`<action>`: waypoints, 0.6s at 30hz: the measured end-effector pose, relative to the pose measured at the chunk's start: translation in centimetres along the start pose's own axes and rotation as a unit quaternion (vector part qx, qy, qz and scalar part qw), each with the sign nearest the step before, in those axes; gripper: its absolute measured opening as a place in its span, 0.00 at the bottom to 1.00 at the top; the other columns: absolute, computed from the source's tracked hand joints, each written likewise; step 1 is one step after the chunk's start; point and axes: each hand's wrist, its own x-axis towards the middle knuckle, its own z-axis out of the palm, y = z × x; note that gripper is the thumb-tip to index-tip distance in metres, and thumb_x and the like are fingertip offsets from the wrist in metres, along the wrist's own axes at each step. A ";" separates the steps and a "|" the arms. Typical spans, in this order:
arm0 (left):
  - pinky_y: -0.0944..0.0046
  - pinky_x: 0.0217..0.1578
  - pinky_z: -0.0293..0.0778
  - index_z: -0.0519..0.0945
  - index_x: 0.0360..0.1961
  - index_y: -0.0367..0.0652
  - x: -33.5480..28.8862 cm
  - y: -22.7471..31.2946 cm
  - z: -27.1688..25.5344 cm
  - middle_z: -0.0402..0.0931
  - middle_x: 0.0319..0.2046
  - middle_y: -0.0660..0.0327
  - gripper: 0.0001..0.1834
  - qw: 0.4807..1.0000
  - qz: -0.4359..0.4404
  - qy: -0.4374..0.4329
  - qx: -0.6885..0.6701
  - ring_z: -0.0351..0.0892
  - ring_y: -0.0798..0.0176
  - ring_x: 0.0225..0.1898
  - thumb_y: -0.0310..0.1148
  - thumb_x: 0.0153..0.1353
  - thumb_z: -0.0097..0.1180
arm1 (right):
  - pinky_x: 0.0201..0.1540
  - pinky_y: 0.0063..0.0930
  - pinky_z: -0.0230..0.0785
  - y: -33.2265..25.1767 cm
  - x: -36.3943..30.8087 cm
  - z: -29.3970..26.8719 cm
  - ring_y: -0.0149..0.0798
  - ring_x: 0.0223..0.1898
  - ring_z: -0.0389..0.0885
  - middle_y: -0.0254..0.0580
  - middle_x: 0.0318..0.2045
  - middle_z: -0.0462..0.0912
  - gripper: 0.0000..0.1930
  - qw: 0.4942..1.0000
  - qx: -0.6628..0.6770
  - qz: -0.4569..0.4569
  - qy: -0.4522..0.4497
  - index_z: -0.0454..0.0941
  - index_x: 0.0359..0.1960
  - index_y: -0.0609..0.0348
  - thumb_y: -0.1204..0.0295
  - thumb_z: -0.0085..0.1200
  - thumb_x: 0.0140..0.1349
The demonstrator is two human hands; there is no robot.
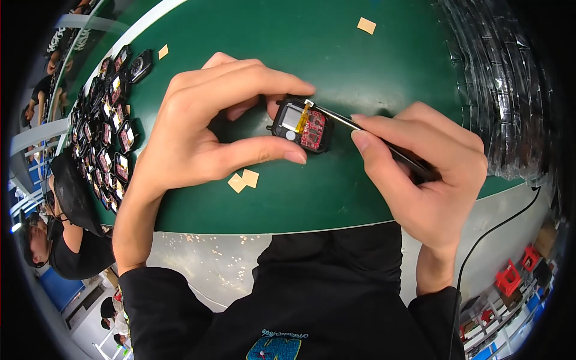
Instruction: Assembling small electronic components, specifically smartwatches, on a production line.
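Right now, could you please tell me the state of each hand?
Left hand: closed, holding a small black device by its edges.
Right hand: closed, holding tweezers.

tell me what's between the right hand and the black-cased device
In the head view, tweezers bridge the gap, tips at the yellow flex cable; green tabletop shows beneath.

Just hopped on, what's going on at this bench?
A person's left hand holds a small open black device, its red circuit board exposed. The right hand grips tweezers, their tips at the white end of a yellow strip. Beige squares lie on the green table; similar devices crowd its left side.
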 end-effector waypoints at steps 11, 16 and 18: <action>0.65 0.38 0.64 0.92 0.49 0.38 0.2 0.0 0.0 0.82 0.30 0.65 0.34 1.000 -0.004 0.010 -0.011 0.67 0.69 0.27 0.45 0.41 0.88 | 0.23 0.20 0.55 0.2 -0.2 0.8 0.20 0.21 0.70 0.31 0.25 0.81 0.15 0.993 -0.077 -0.090 0.027 0.95 0.44 0.63 0.88 0.74 0.55; 0.65 0.39 0.64 0.93 0.51 0.38 0.4 -0.6 -0.4 0.86 0.34 0.63 0.36 0.999 0.019 -0.024 -0.030 0.69 0.69 0.28 0.45 0.40 0.88 | 0.25 0.21 0.58 0.2 -0.2 0.3 0.23 0.22 0.74 0.33 0.24 0.82 0.13 0.996 -0.047 -0.073 0.009 0.95 0.43 0.64 0.87 0.74 0.57; 0.65 0.40 0.64 0.93 0.51 0.39 0.2 -0.9 -0.7 0.87 0.36 0.63 0.36 0.999 0.016 -0.035 -0.037 0.70 0.69 0.28 0.46 0.40 0.87 | 0.25 0.21 0.59 0.2 -0.1 0.0 0.24 0.23 0.75 0.34 0.24 0.83 0.12 0.999 -0.015 -0.052 -0.002 0.95 0.43 0.64 0.86 0.74 0.57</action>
